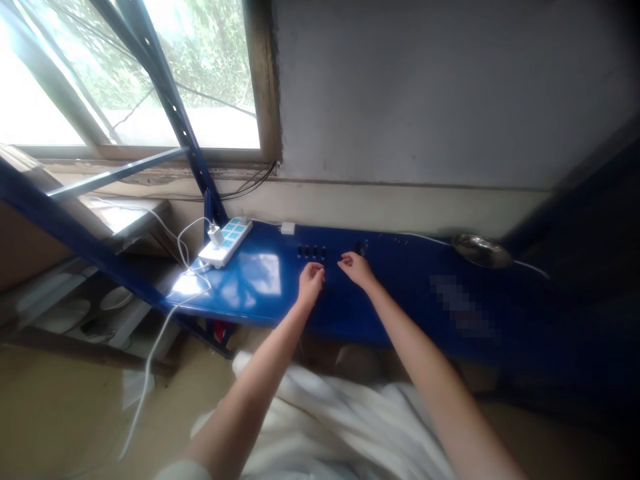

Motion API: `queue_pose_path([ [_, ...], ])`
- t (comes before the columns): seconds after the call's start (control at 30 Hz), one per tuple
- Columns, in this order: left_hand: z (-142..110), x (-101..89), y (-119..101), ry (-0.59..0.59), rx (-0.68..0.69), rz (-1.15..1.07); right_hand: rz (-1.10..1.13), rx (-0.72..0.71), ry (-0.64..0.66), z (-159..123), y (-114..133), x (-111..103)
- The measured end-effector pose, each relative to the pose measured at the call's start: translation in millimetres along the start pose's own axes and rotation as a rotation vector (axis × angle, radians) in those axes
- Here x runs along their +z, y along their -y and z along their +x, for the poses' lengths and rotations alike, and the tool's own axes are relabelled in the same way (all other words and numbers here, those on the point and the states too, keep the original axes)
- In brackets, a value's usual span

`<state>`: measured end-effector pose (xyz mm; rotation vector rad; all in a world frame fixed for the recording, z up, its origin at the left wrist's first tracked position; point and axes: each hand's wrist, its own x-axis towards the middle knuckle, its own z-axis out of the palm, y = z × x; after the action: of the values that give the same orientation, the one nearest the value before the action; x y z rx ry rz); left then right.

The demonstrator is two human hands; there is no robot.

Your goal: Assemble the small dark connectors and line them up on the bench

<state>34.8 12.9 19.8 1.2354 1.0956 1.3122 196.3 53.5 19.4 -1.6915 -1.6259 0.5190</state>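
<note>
A: Where do the 4 small black pieces (315,252) sit?

B: In a row on the blue desk (395,273), just beyond the curled fingers of the left hand (311,283) and to the left of the right hand (356,265). They're too small to identify.

A: And the hands, are they carrying anything?

B: I can't tell. The left hand curls, its fingers drawn in toward the thumb; the right makes a narrow pinch. Anything between those fingertips is too small to show.

A: How would you handle pieces like that?

B: I'd judge a light fingertip grip best, since they look small enough to slip. I'd come in from above, because the gaps along the row are narrow and a sideways brush could knock a neighbour crooked.

A: Anything to mind nearby?

B: The dark item (359,249) just beyond the right hand, which a knuckle might nudge. The power strip (227,243) sits well left of the left hand, so it's probably no hindrance.
</note>
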Motion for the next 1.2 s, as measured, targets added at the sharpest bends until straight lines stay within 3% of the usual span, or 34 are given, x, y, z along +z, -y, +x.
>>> queue_pose_path([
  [0.47,-0.1,-0.4,0.9,-0.011,0.011,-0.02,-0.298,0.02,0.036,19.3,31.6,39.8],
  [0.7,0.0,-0.1,1.4,-0.021,0.001,-0.013,-0.233,0.053,-0.036,21.0,39.0,50.4],
  [0.93,0.5,-0.3,1.5,-0.008,-0.005,-0.002,0.112,-0.095,-0.22,-0.4,36.6,41.4],
  [1.07,1.4,0.1,2.4,-0.001,0.002,-0.012,0.063,-0.176,-0.316,-23.3,31.9,31.5],
  [1.2,1.6,0.9,1.2,-0.003,0.051,-0.036,-0.033,-0.352,-0.25,-38.5,24.4,29.2],
])
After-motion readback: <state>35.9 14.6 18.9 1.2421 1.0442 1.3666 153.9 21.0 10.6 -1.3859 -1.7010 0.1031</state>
